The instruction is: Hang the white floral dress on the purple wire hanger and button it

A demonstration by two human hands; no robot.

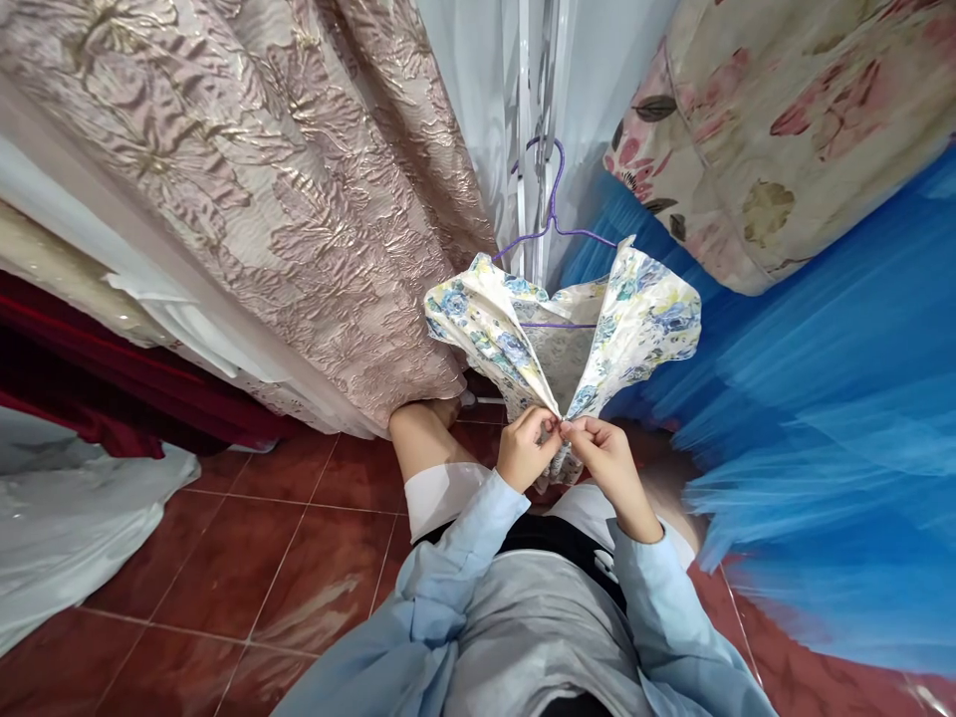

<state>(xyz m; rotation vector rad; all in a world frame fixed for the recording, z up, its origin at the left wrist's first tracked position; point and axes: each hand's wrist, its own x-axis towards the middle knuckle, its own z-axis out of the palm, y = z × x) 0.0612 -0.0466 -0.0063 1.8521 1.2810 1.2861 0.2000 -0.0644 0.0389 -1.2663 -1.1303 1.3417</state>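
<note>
A white dress with blue and yellow flowers (657, 304) hangs on a purple hanger (553, 224) in front of me. Its front opening makes a V that narrows down to my fingers. My left hand (525, 448) pinches one edge of the opening at the bottom of the V. From the other side my right hand (606, 460) pinches the facing edge, fingertips almost touching the left ones. Any small fastener between the fingertips is too small to make out. Below the hands the lower part of the dress is mostly hidden.
A pink embossed gown (329, 199) hangs close on the left, with dark red fabric (112, 368) beyond it. Blue tulle (814, 398) and a floral cloth (747, 149) hang on the right. White metal rails (532, 90) stand behind the hanger. Red tiles (224, 558) cover the floor.
</note>
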